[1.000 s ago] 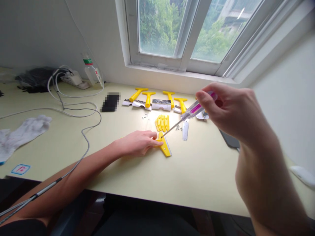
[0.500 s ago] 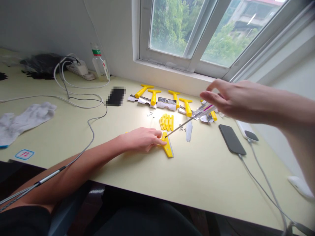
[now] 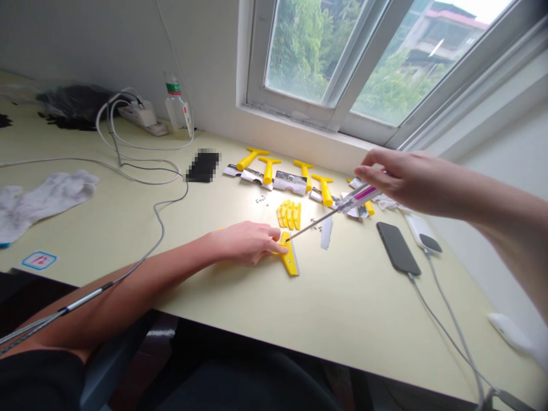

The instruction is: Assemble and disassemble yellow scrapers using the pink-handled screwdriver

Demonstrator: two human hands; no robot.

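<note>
A yellow scraper [image 3: 291,264] with a thin metal blade along its right edge lies flat on the table. My left hand [image 3: 256,242] is closed on it, fingers at its head, and hides most of its handle. A screwdriver [image 3: 357,197] with a clear and purple handle is gripped at the top end by my right hand [image 3: 387,174]. Its long shaft slants down left, the tip on a screw near the top of the scraper head. Just behind lie several yellow clamp pieces [image 3: 289,214], loose screws [image 3: 315,225], small nuts [image 3: 261,198] and spare blades [image 3: 326,233].
Several yellow scraper handles [image 3: 326,191] rest on opened card packaging [image 3: 290,181] below the window. To the right are a dark phone [image 3: 398,248] and a white device [image 3: 423,233] with cables. A bottle [image 3: 177,111], power strip [image 3: 143,117] and white glove [image 3: 47,200] are at left.
The screwdriver handle has turned in my right hand, showing more of its purple stripe. The view has shifted slightly. My left hand stays on the scraper.
</note>
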